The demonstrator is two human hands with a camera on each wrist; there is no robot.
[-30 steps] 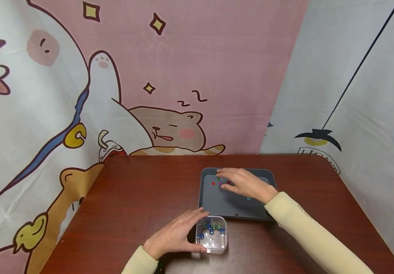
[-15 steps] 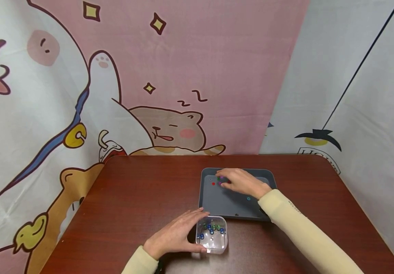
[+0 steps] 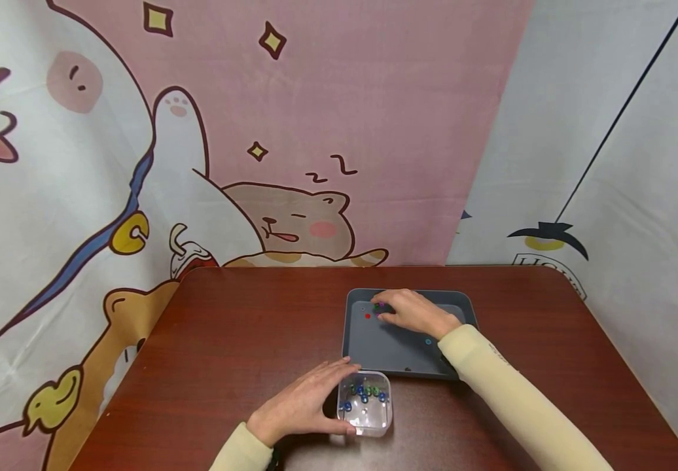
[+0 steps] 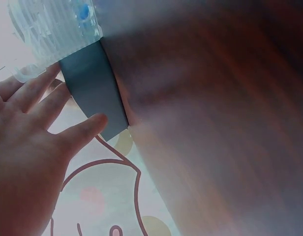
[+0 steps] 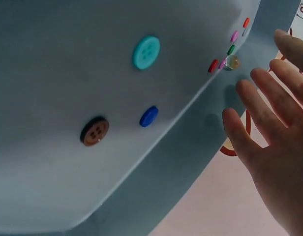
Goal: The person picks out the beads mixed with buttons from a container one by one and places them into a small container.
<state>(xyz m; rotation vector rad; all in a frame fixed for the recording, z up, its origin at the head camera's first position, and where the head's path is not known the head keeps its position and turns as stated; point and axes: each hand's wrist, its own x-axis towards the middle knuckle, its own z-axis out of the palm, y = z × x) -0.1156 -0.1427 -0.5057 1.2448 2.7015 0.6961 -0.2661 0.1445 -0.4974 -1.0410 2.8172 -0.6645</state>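
Note:
My left hand (image 3: 306,400) holds a small clear plastic box (image 3: 373,422), thumb and fingers at its left side. Blue and green glassy beads (image 3: 365,392) lie in the box; in the left wrist view only part of the box (image 4: 58,34) shows. Over the far left of a grey tray (image 3: 386,350), my right hand (image 3: 415,311) reaches with fingers apart. Near its fingertips are a red button (image 3: 368,316), pink and green buttons, and a clear bead (image 5: 232,62). In the right wrist view, nothing shows between the fingers.
The tray also carries a turquoise button (image 5: 146,52), a blue button (image 5: 149,116) and a brown button (image 5: 94,131). Box and tray stand close together on a brown wooden table (image 3: 256,327). A printed cloth (image 3: 374,131) hangs behind the table.
My right hand has moved slightly left and nearer over the buttons, covering the darker red one. My left hand and the box have stayed put.

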